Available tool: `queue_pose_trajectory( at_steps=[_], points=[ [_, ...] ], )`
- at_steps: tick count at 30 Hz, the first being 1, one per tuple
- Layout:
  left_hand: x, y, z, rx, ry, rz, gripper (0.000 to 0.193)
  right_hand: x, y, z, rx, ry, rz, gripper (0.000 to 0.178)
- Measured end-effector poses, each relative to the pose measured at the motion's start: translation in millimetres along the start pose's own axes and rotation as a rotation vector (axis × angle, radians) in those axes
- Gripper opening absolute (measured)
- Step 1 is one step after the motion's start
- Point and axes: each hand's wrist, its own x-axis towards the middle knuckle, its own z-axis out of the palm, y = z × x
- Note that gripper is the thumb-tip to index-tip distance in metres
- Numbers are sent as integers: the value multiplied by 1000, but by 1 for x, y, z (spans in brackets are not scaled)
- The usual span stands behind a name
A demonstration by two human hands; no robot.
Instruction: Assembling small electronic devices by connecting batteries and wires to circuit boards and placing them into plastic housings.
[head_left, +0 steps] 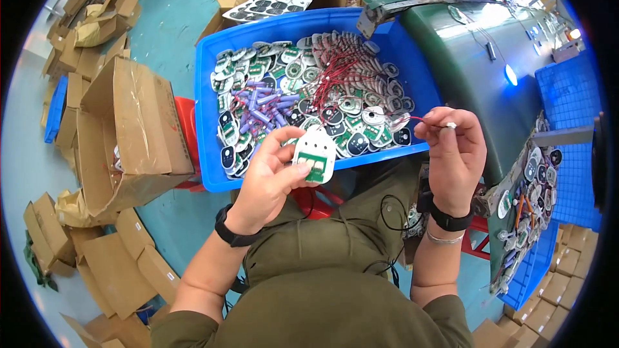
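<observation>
Olive shirt (316,312) nearest cam. L hand (267,171): fingers pinching white oval pc (315,146) w/ green PCB (317,176), thumb on PCB, at near rim of blue bin (222,182). R hand (456,151), by bin's near R corner: fingers closed on red wire (416,118).

- Case (316,143): white, rounded, dotted with small dark holes, green board (316,177) facing up; gripped in the left hand (267,177).
- Wire (416,118): red, thin, running leftward from the right hand's (459,151) fingertips.
</observation>
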Motion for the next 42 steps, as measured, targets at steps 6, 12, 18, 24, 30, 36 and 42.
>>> queue_pose_trajectory(
  at_steps=[6,12,18,24,30,36,42],
  points=[
    [2,-5,-6,-15,-7,-9,42,-1,41,-15,-106,5,211,6],
    [8,-9,-9,36,57,-67,49,-10,42,-20,-149,-16,222,5],
    [17,-12,0,12,88,-27,40,-20,24,1,-257,-140,202,4],
    [33,-25,22,98,146,200,36,-23,36,31,-521,-290,-75,11],
    [39,-26,11,53,168,117,36,-18,46,16,-304,-149,107,4],
    [65,-50,-16,273,22,-187,38,-10,54,-2,-238,-82,121,4],
    [106,-64,-16,654,-163,-385,33,6,61,-8,-257,-93,180,6]
  ],
)
